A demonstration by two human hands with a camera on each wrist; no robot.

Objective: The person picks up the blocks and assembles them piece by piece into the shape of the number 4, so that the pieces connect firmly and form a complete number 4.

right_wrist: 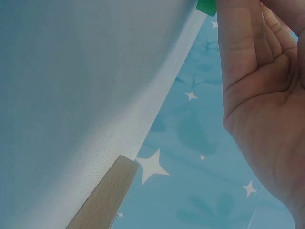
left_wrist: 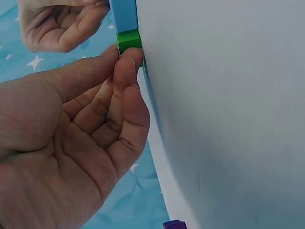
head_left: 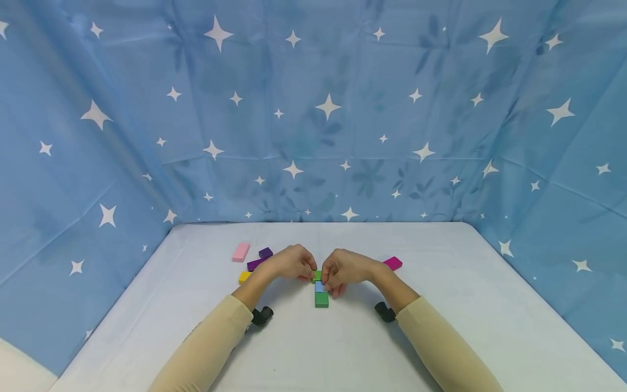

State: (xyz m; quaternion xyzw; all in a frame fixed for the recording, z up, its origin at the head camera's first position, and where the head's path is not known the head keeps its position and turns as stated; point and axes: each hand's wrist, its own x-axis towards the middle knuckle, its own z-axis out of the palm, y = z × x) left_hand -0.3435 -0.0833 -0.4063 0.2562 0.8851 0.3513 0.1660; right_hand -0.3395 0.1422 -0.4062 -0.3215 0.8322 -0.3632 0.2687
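Note:
Three blocks stand in a short column between the hands: a light green block, a light blue block and a darker green block nearest the camera. My left hand pinches the light green block between thumb and fingers; in the left wrist view it meets the end of the blue block. My right hand has its thumb and curled fingers at the blue block, partly covering it. In the right wrist view a green block shows beside the right hand, whose fingertips are out of frame.
On the left lie a pink block, two purple blocks and a yellow block, partly behind the left forearm. A magenta block lies beyond the right forearm. A wooden piece shows in the right wrist view. Starred curtains surround the table.

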